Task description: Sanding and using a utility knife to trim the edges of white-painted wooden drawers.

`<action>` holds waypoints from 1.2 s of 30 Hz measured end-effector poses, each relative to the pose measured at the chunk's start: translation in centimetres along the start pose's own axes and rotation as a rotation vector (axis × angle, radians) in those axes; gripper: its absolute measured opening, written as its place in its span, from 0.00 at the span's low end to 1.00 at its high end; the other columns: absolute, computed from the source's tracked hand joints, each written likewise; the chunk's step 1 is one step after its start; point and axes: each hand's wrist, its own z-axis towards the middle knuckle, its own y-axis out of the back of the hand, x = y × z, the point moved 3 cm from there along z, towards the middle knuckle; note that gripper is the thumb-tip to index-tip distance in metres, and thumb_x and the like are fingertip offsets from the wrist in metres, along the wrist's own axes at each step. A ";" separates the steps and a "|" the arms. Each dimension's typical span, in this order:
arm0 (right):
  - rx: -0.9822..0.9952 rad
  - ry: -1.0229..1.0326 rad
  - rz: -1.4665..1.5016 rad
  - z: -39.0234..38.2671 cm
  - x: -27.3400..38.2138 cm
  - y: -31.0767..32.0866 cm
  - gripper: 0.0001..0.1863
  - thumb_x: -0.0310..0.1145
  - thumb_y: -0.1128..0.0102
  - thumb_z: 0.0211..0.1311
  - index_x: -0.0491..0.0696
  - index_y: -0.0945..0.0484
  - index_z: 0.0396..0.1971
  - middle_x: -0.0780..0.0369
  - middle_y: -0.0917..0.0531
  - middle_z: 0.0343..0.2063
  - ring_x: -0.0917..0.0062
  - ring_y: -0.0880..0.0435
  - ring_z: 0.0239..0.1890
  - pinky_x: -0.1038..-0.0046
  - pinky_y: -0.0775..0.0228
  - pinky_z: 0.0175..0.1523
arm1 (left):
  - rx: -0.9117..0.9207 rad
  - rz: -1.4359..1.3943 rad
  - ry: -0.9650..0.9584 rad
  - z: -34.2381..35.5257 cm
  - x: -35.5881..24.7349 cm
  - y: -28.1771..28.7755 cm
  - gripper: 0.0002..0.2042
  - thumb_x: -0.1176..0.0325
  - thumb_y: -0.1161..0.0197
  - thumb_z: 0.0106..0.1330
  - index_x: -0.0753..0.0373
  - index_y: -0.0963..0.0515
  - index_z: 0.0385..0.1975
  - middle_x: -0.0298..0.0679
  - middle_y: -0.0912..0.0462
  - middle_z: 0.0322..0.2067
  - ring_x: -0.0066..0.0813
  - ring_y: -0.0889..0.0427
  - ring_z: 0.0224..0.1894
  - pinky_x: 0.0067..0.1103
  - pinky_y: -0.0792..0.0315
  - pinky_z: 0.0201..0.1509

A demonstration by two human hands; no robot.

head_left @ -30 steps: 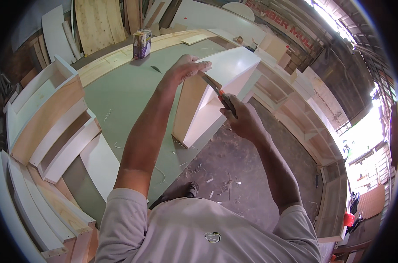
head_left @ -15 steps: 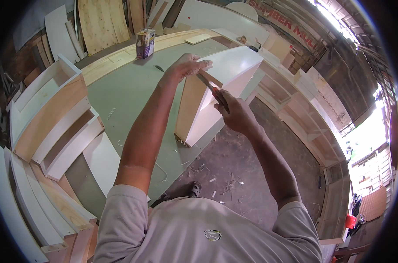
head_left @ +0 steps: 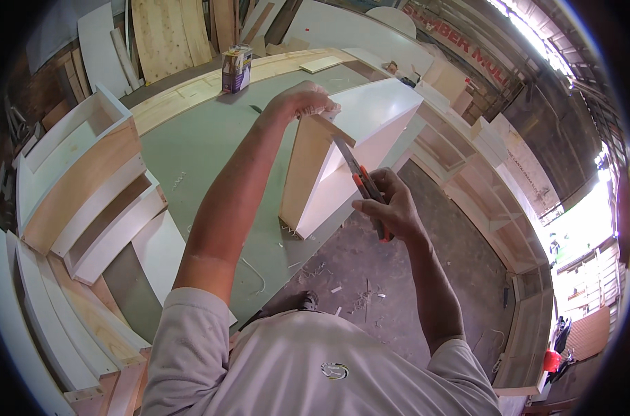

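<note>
woodworking shop — leaning boards (head_left: 169, 41) | open wooden boxes (head_left: 86, 188) | scraps (head_left: 363, 302) on floor (head_left: 415, 277)

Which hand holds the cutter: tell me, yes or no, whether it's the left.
No, the right hand holds the cutter, while the left hand is at the white-topped box's corner.

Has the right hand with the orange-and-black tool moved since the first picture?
Yes. Judged against the purple container, the right hand has come back toward the person's body.
</note>
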 end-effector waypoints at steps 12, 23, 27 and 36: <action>0.088 0.125 -0.290 1.9 0.6 -0.9 0.25 0.41 0.49 0.70 0.42 0.32 0.61 0.54 0.21 0.26 0.65 0.19 0.34 0.65 0.30 0.44 | -0.212 0.549 0.090 4.5 -1.4 -2.8 0.47 0.24 0.35 0.46 0.67 0.19 0.50 0.47 0.14 0.45 0.43 0.15 0.49 0.31 0.23 0.52; 0.166 0.037 -0.457 4.3 -0.6 -1.8 0.19 0.43 0.56 0.77 0.40 0.30 0.47 0.47 0.20 0.24 0.51 0.18 0.30 0.56 0.31 0.37 | -0.106 0.530 0.114 3.0 -2.0 -2.5 0.58 0.20 0.36 0.43 0.71 0.29 0.62 0.54 0.22 0.57 0.46 0.22 0.60 0.34 0.29 0.63; 0.153 0.046 -0.456 5.4 0.1 -2.8 0.17 0.41 0.55 0.77 0.39 0.31 0.44 0.44 0.20 0.26 0.45 0.20 0.32 0.53 0.32 0.38 | -0.111 0.541 0.119 3.1 -1.9 -1.8 0.59 0.20 0.36 0.42 0.71 0.30 0.63 0.55 0.22 0.57 0.46 0.22 0.60 0.34 0.29 0.63; 0.165 0.041 -0.426 8.1 -0.7 -5.4 0.15 0.39 0.54 0.76 0.39 0.35 0.40 0.44 0.21 0.22 0.44 0.20 0.30 0.51 0.33 0.35 | -0.147 0.510 0.119 4.1 -0.5 -0.4 0.63 0.17 0.37 0.37 0.70 0.30 0.64 0.56 0.23 0.58 0.46 0.23 0.61 0.35 0.29 0.64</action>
